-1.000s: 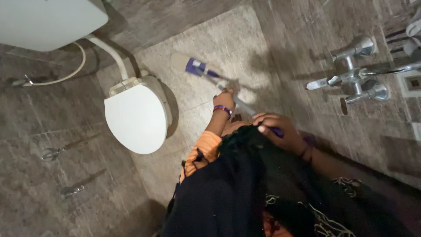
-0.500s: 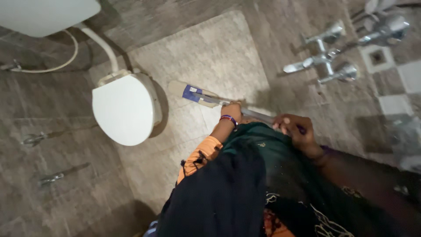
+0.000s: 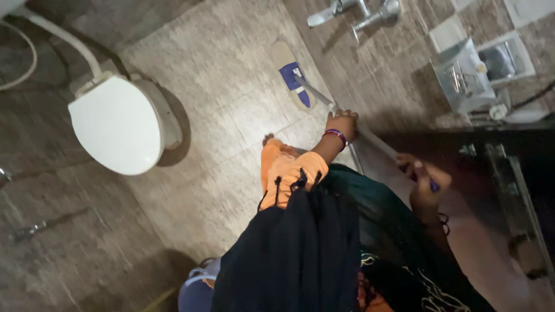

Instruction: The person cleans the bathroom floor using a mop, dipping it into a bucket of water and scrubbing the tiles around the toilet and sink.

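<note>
I hold a long-handled floor brush (image 3: 292,76) with a pale head and a blue block, its head flat on the beige floor tiles. My left hand (image 3: 341,123), with bangles at the wrist, grips the metal handle (image 3: 376,141) lower down. My right hand (image 3: 425,179) is closed around the handle's upper purple end. My dark garment and an orange sleeve fill the lower middle of the view.
A white toilet (image 3: 115,124) with its lid down stands at the left, a white pipe running up from it. Chrome taps (image 3: 352,10) stick out of the wall at top. A metal wall rack (image 3: 468,75) is at right. A dark door edge (image 3: 520,190) runs along the right.
The brush head has swung from beside the toilet toward the wall under the taps. Both hands moved right with the handle, and my view has turned to the right.
</note>
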